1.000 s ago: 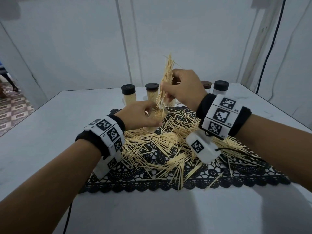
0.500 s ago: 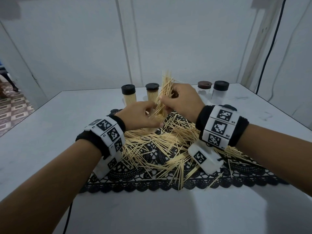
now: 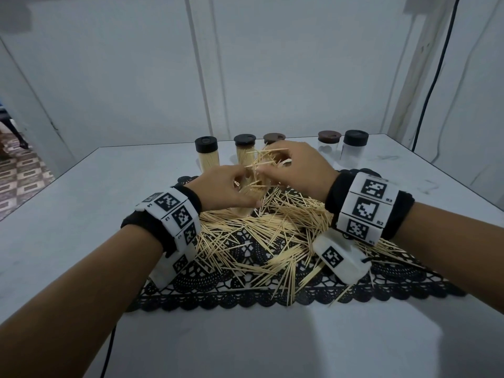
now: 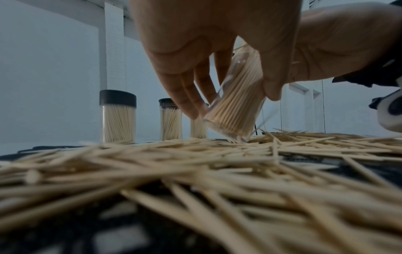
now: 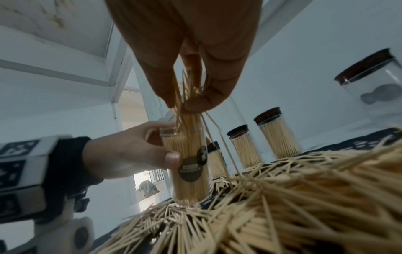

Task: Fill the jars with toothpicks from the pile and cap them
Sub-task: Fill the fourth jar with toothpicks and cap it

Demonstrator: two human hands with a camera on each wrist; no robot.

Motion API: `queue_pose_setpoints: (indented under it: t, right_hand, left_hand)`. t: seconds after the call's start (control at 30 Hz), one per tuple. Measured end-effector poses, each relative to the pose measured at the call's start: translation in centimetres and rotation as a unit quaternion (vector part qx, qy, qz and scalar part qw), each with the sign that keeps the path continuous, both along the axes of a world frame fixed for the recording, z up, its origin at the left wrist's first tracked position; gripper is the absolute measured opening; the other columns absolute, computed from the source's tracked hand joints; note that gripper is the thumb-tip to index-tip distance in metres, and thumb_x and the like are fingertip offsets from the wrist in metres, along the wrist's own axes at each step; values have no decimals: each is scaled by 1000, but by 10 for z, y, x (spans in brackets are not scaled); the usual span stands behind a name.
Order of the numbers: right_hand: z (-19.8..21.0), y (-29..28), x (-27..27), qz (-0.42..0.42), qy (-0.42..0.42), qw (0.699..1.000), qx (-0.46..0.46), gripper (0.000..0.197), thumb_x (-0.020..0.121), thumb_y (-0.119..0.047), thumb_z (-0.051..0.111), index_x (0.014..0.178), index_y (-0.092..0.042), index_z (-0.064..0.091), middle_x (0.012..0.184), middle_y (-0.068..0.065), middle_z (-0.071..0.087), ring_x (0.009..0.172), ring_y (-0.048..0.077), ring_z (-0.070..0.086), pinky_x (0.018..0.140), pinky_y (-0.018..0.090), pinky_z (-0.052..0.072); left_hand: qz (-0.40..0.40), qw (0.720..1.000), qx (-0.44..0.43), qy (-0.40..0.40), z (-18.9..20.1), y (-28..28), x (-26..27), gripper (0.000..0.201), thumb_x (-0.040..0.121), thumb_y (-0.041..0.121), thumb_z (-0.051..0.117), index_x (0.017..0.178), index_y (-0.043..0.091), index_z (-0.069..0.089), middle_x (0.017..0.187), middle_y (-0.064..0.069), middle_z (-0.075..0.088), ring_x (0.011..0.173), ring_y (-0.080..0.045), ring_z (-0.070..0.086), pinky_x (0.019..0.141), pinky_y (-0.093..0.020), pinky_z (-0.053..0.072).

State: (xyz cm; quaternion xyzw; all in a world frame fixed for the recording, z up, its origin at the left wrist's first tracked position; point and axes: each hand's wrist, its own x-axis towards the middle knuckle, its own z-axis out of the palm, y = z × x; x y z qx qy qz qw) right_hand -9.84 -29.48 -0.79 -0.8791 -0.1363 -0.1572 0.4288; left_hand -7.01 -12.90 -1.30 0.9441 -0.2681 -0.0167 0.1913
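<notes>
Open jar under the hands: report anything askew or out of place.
The open jar in the left hand leans, its base edge on the pile. The bundle pinched by the right hand splays; several toothpicks stick out sideways instead of entering.

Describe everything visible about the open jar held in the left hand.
The open jar is a clear, narrow plastic-looking cylinder with no cap, packed nearly full of upright pale toothpicks. A dark round label sits on its side. It is tilted, its base down among the loose toothpick pile on the black lace mat. The left hand grips its wall, thumb near the label. The right hand pinches a bundle of toothpicks into its mouth; some splay outward.
</notes>
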Motion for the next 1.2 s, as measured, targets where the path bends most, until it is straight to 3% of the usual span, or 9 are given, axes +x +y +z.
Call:
queue_pose_setpoints:
  t: [0.1,0.23,0.4,0.47,0.63,0.73,0.9,1.03,1.2]
  right_hand:
    - [1,-3,0,-23,-23,999,13,18,83,-19,67,98,-10,63,86,3,65,75,14,64,65,25,55]
    - [-1,-2,-2,-2,-7,1000,4,15,86,-21,65,93,-8,69,69,-1,65,53,0,58,52,13,46]
    - [-3,2,0,-6,-14,995,-96,28,92,-26,53,116,-17,64,107,-2,64,87,4,52,74,15,36]
    - [-4,2,1,-16,-16,997,-79,30,91,-22,52,120,-19,60,109,-2,59,88,5,52,77,15,38]
    - [-5,-3,1,-35,-65,997,17,10,85,-10,60,92,-16,64,86,0,63,69,2,54,65,9,44]
    - [-3,-4,0,-34,-65,997,14,11,85,-14,63,92,-10,70,79,-5,64,72,5,58,73,19,47]
    - [-2,3,-7,0,-69,994,-82,25,93,-17,52,113,-12,66,101,-2,58,86,3,50,80,13,40]
    - [-5,7,-5,18,-20,996,-89,35,93,-11,45,126,-13,56,102,-1,39,76,-3,40,68,0,33]
    - [-6,4,-2,-13,-114,990,-82,28,89,-7,54,114,-11,66,94,-4,51,80,3,47,71,-1,35]
  left_hand:
    - [-1,1000,-11,3,0,0,-1,39,76,45,71,97,17,53,91,0,58,90,-20,54,77,-31,42]
    - [-5,1000,-29,5,-1,0,-1,46,76,42,73,109,12,60,101,-5,63,95,-21,56,85,-33,44]
    - [8,999,-41,4,-1,0,0,51,74,45,72,113,16,60,102,-4,63,95,-20,57,87,-36,46]
    - [12,999,-40,5,-1,0,1,50,74,45,72,114,16,60,101,-5,63,94,-20,57,86,-35,45]
    - [11,999,-41,0,-2,1,1,50,75,46,71,115,18,58,102,-4,62,95,-20,56,86,-33,45]
    - [2,999,-48,-7,-1,0,1,36,75,45,72,99,23,57,85,1,57,81,-16,52,71,-24,41]
    - [-11,997,-75,-15,0,0,0,28,75,40,73,91,30,53,74,8,48,69,-6,44,64,-15,35]
    - [-19,997,-78,-15,0,0,0,24,76,35,74,86,30,52,73,8,47,70,-10,45,61,-11,34]
    - [-32,996,-81,-11,1,0,-2,27,76,37,73,95,30,55,72,9,46,67,-2,43,59,-4,32]
